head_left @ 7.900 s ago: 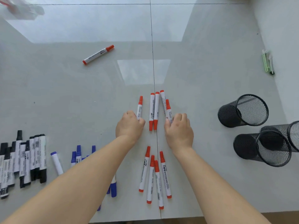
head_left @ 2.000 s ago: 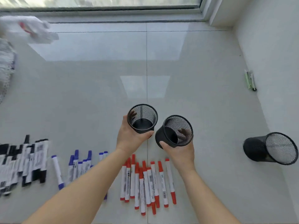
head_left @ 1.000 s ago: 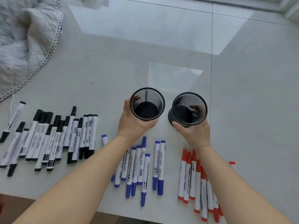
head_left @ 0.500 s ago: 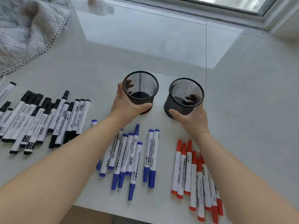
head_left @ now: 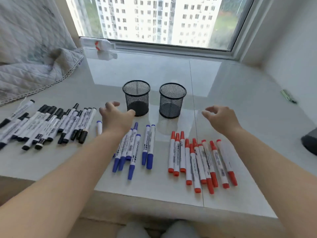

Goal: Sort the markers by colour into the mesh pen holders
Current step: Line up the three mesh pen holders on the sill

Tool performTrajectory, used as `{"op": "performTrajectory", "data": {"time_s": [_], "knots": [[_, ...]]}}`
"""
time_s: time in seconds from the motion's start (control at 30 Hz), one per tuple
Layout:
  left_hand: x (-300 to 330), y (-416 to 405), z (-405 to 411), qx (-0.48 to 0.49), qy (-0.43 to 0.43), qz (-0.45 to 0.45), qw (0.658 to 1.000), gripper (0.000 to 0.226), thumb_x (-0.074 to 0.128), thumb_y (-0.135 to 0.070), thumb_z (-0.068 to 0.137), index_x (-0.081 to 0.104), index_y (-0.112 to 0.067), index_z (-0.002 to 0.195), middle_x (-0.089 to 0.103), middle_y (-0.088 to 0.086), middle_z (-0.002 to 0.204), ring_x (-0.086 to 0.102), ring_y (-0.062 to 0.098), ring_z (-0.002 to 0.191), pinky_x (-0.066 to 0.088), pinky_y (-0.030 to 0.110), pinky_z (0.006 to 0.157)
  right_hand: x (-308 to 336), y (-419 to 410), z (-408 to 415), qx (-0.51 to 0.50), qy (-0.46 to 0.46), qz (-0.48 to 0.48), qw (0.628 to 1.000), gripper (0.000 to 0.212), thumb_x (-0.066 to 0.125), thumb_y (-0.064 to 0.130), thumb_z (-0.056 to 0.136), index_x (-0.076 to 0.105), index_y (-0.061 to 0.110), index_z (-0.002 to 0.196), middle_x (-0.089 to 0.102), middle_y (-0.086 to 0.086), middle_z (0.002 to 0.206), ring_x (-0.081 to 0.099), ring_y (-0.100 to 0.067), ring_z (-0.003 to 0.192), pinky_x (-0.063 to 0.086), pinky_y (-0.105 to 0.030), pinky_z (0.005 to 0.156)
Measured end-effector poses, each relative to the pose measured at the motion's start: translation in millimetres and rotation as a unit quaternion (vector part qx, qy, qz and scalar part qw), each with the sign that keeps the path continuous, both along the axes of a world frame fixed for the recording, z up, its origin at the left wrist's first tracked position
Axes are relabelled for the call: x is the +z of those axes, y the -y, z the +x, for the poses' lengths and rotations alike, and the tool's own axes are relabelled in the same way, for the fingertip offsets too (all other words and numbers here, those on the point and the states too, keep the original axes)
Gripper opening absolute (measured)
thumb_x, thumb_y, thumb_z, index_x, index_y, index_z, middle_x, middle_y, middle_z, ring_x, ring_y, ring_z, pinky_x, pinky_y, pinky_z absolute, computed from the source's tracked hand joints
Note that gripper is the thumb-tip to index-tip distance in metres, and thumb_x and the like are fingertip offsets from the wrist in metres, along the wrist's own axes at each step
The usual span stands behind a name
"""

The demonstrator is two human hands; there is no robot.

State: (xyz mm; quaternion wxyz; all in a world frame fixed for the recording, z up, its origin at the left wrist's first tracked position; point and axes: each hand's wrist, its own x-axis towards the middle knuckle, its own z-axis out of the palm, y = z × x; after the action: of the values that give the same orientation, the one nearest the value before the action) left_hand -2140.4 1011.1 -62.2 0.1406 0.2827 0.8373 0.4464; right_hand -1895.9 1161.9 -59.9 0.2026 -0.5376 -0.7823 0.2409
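A: What lies behind the bench (head_left: 154, 73)?
B: A wide window (head_left: 154, 19), with pale tower blocks beyond it and daylight glaring on the glossy tiles.
A: And beside the window?
B: A white wall (head_left: 283, 45) right, a quilted blanket (head_left: 30, 54) left.

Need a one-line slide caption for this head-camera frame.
Both hands, left and right, hover open beside two upright empty mesh holders; black, blue and red markers lie grouped.

Glossy surface, black mesh, smooth plastic, quilted cloth.
The pale surface (head_left: 223, 86) shines and mirrors the window light; both pen holders (head_left: 136, 97) are matt black wire mesh; the markers (head_left: 175, 153) have smooth plastic barrels; upper left lies a stitched quilted blanket (head_left: 30, 66).
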Motion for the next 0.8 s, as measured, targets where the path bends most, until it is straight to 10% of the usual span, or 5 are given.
{"op": "performTrajectory", "data": {"time_s": [0.33, 0.6, 0.8], "knots": [[8, -18, 124, -0.245, -0.125, -0.044, 0.960, 0.038, 0.055, -0.031, 0.086, 0.049, -0.018, 0.122, 0.047, 0.004, 0.126, 0.049, 0.019, 0.111, 0.035, 0.029, 0.089, -18, 17, 131, -0.199, -0.117, -0.052, 0.971, 0.032, 0.053, 0.023, 0.088, 0.055, 0.011, 0.118, 0.055, -0.011, 0.124, 0.051, -0.025, 0.108, 0.038, -0.031, 0.089], [-9, -92, 209, -0.361, -0.182, -0.082, 0.911, 0.046, 0.052, -0.040, 0.088, 0.044, -0.020, 0.128, 0.049, -0.003, 0.128, 0.047, 0.016, 0.114, 0.036, 0.028, 0.088, -21, -14, 221, -0.489, -0.223, 0.026, 0.843, 0.062, 0.069, 0.019, 0.072, 0.046, -0.001, 0.126, 0.044, -0.023, 0.129, 0.047, -0.037, 0.116, 0.043, -0.040, 0.092], [-19, -136, 242, -0.421, -0.220, -0.215, 0.853, 0.077, 0.053, -0.062, 0.080, 0.025, -0.029, 0.143, 0.030, -0.002, 0.148, 0.030, 0.022, 0.134, 0.036, 0.044, 0.105, -42, -41, 259, -0.472, -0.246, 0.037, 0.846, 0.103, 0.080, 0.031, 0.066, 0.018, 0.008, 0.145, 0.025, -0.016, 0.147, 0.027, -0.029, 0.136, 0.033, -0.044, 0.108]]}}
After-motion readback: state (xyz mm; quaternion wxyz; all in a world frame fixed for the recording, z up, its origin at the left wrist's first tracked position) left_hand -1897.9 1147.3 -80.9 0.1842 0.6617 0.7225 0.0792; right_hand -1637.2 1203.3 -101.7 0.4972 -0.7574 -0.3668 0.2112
